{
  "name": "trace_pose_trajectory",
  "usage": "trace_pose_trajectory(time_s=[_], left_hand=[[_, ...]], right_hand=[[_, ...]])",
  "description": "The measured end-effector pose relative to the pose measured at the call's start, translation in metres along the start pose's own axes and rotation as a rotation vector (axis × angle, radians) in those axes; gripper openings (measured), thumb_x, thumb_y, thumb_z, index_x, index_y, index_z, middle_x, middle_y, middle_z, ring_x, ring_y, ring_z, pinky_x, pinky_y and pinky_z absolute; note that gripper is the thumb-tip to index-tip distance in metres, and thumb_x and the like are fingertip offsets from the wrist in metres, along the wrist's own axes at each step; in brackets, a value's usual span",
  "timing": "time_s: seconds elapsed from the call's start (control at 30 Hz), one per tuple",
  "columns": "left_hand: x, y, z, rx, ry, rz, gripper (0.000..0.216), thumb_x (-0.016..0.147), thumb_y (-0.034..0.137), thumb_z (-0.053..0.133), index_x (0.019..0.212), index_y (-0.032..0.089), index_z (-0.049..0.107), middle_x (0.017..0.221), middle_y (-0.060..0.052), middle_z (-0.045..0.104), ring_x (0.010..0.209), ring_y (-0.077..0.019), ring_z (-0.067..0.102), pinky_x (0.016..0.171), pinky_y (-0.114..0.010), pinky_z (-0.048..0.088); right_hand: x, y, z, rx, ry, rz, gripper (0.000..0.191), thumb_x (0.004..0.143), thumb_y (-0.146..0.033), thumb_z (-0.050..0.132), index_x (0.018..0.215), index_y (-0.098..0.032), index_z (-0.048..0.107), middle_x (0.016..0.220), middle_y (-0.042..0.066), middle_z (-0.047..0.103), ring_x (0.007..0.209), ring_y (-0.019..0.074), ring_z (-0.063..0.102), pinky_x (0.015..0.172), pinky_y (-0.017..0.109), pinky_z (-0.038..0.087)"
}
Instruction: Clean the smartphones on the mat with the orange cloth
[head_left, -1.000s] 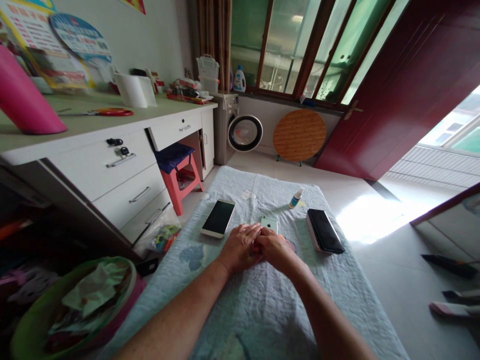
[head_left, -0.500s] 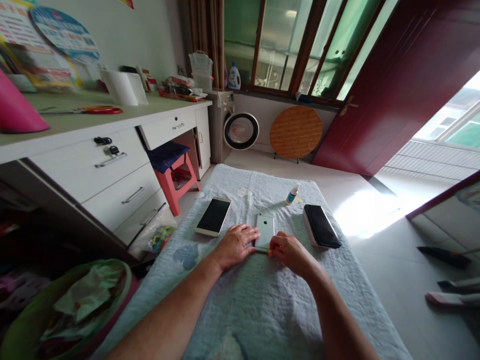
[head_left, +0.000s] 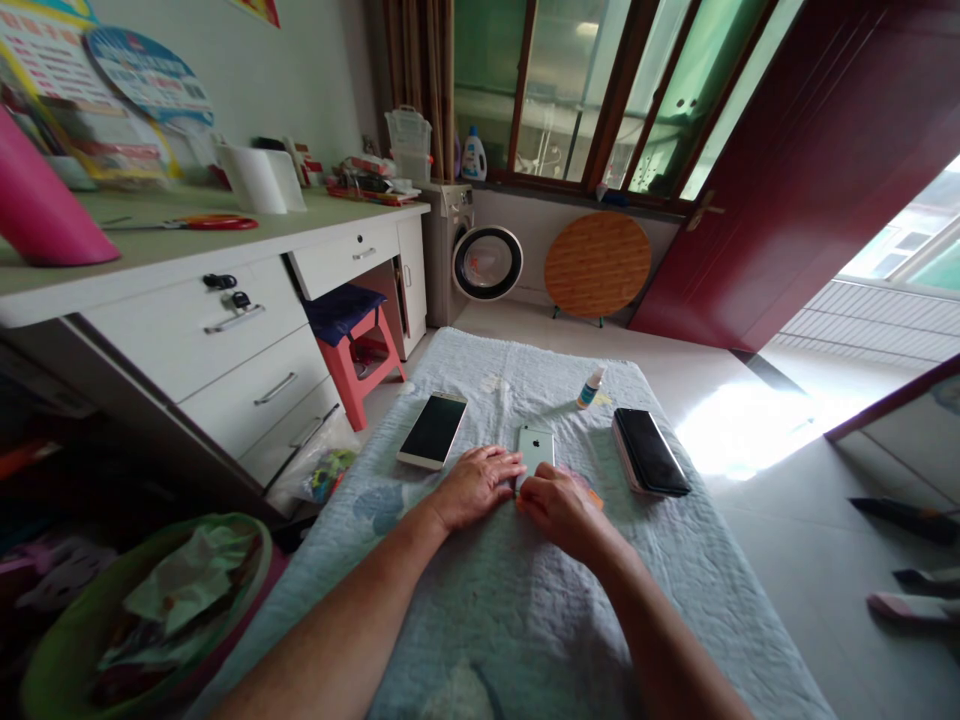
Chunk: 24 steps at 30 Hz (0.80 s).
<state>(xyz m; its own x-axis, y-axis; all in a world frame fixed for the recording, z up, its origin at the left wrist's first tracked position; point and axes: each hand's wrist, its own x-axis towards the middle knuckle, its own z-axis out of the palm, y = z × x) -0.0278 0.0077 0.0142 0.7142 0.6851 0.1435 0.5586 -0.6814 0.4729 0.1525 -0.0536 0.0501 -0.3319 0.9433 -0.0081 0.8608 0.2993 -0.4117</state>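
Note:
A silver smartphone (head_left: 535,450) with an apple logo lies back side up on the cloth-covered table. My left hand (head_left: 480,484) rests flat beside it, fingers stretched out and fingertips at its left edge. Over the phone's lower end, my right hand (head_left: 555,505) is closed on an orange-pink piece that looks like a thin cloth (head_left: 589,490), mostly hidden under the hand. Left of my hands lies a gold-framed phone (head_left: 433,431), dark screen up. To the right is a black phone (head_left: 651,452) on top of a pinkish item. Behind stands a small spray bottle (head_left: 590,388).
A pale blue quilted cloth (head_left: 487,590) covers the table. A waste bin (head_left: 262,565) stands at lower left, below a white desk (head_left: 247,370). Near the desk is a red stool (head_left: 360,370). Farther back are a washing machine with its door open (head_left: 487,262) and a round wooden tabletop (head_left: 598,265).
My right hand has moved left along the phone's lower end, and more of the orange-pink piece shows at its right. My left hand stays in place. The view has shifted slightly.

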Motion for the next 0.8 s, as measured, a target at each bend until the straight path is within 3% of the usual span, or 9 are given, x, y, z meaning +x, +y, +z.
trace_pose_trajectory(time_s=[0.3,0.47,0.8], left_hand=[[0.002,-0.004,0.006,0.049,0.065,0.033,0.038,0.086,0.032,0.064,0.123,0.034,0.059,0.133,0.006,0.057,0.119,-0.0209,0.048,0.104,-0.039,0.035],[0.003,-0.001,0.004,0.059,0.069,0.033,0.036,0.086,0.033,0.065,0.122,0.035,0.060,0.131,0.006,0.058,0.116,-0.0211,0.049,0.102,-0.038,0.037],[0.003,0.003,-0.002,0.049,0.030,0.017,0.031,0.091,0.041,0.056,0.120,0.034,0.062,0.133,0.004,0.057,0.117,-0.0224,0.048,0.102,-0.038,0.036]], right_hand=[[-0.005,0.014,-0.005,-0.081,-0.004,0.152,0.005,0.082,-0.021,0.055,0.080,-0.018,0.059,0.080,0.001,0.057,0.067,0.0100,0.049,0.060,0.021,0.028],[-0.002,0.009,0.006,-0.169,0.053,0.105,0.011,0.083,-0.019,0.051,0.075,-0.018,0.057,0.077,0.001,0.057,0.067,0.0106,0.048,0.058,0.024,0.024],[0.007,-0.009,0.018,-0.092,0.026,0.021,0.021,0.093,-0.023,0.041,0.096,-0.019,0.061,0.094,0.004,0.061,0.078,0.0126,0.055,0.064,0.023,0.031]])
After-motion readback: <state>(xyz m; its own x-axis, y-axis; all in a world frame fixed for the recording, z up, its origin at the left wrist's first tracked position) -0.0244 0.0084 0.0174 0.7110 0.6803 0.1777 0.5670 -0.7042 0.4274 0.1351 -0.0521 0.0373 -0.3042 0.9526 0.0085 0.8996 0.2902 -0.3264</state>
